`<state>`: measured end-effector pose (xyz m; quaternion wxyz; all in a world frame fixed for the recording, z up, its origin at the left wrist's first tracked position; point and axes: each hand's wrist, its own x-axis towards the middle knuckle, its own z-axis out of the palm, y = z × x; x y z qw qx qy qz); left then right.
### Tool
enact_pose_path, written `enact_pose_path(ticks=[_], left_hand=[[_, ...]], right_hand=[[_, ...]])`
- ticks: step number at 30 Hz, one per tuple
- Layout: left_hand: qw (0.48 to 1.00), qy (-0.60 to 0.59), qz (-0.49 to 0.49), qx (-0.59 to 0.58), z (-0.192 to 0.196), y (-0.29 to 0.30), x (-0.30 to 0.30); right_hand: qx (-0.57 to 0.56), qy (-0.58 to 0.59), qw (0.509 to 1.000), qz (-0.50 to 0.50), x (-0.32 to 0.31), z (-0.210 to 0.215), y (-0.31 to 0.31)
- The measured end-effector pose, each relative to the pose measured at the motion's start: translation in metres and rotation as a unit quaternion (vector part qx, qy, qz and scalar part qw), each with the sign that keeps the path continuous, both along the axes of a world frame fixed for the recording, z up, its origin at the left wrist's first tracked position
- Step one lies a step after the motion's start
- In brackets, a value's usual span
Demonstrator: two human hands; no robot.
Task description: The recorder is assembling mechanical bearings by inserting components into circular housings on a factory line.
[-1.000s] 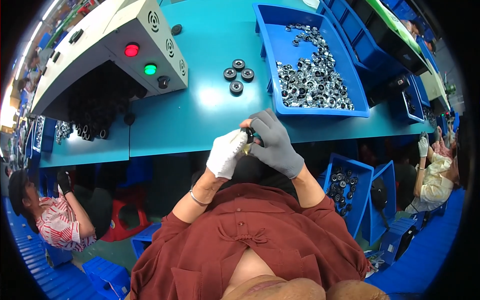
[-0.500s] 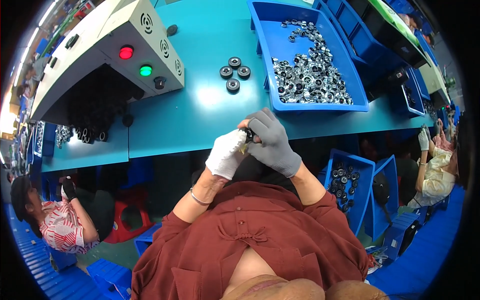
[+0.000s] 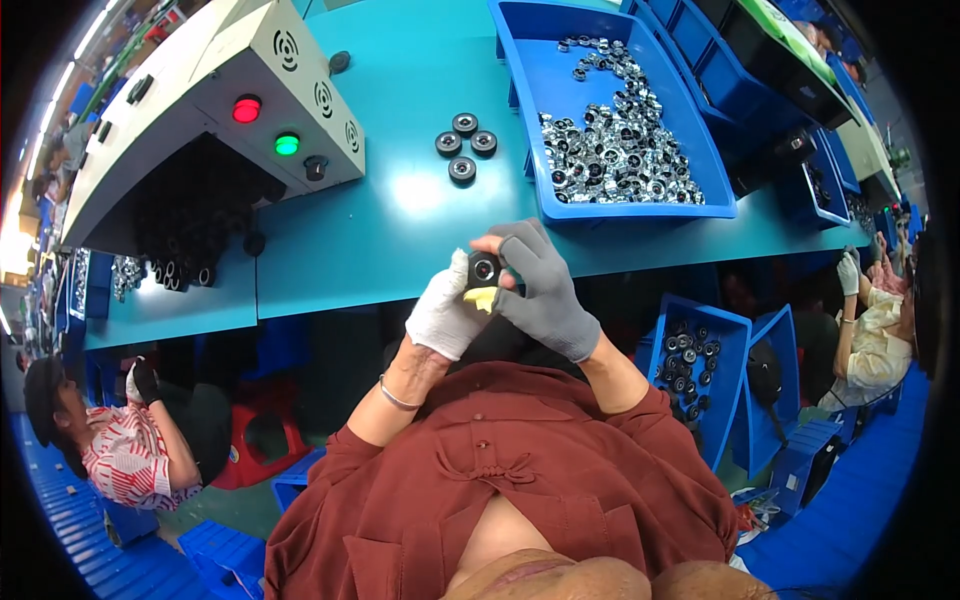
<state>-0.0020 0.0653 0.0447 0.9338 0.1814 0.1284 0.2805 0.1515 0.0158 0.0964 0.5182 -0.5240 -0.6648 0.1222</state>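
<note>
Between my two hands, just in front of the table edge, is a small black wheel [image 3: 484, 268] with a silver ring at its hub, its round face turned up toward me. My left hand [image 3: 441, 310], in a white glove, is closed on its left side. My right hand [image 3: 541, 288] wears a grey glove with bare fingertips showing and grips the wheel from the right. A bit of yellow material [image 3: 481, 298] shows under the wheel between the hands; I cannot tell what it is. Several similar wheels [image 3: 462, 170] lie in a cluster on the table beyond.
A blue tray [image 3: 640, 212] of shiny hubs stands at the back right. The off-white machine [image 3: 330, 130] with red and green lights is on the left, black tyres at its opening. At lower right, a blue bin [image 3: 735, 345] holds wheels. Co-workers sit on both sides.
The wheel has turned so that its face shows, and my fingers have opened up around it. More of the yellow material is visible. The things on the table appear unmoved.
</note>
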Motion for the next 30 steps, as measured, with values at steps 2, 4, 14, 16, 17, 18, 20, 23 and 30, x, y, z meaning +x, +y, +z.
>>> enact_pose_path(ticks=[2,4,14,16,17,18,20,23,30], left_hand=[[1.0,0.009,0.01,-0.007,0.013,-0.006,0.007],[0.998,0.003,0.034,-0.054,0.015,-0.01,0.006],[0.699,0.439,0.224,0.518,0.033,-0.002,0.002],[0.619,0.441,0.242,0.603,0.036,-0.003,0.004],[0.615,0.444,0.248,0.603,0.038,-0.005,0.006],[0.615,0.445,0.248,0.602,0.039,-0.006,0.006],[0.68,0.439,0.208,0.549,0.04,-0.009,0.005],[0.748,0.424,0.173,0.481,0.025,-0.005,-0.003],[0.908,0.302,0.159,0.242,0.018,-0.009,-0.003]], right_hand=[[-0.012,-0.033,0.999,0.019,0.007,-0.005,-0.003],[0.002,-0.043,0.999,0.029,0.01,-0.011,-0.001],[-0.204,0.346,0.915,0.043,0.006,-0.023,-0.024],[-0.245,0.406,0.878,0.071,0.004,-0.023,-0.023],[-0.245,0.405,0.878,0.071,0.003,-0.023,-0.023],[-0.256,0.416,0.87,0.066,0.001,-0.023,-0.023],[-0.267,0.427,0.862,0.061,0.0,-0.022,-0.022],[-0.266,0.443,0.854,0.055,-0.001,-0.018,-0.021],[-0.224,0.413,0.882,0.029,-0.013,-0.011,-0.02]])
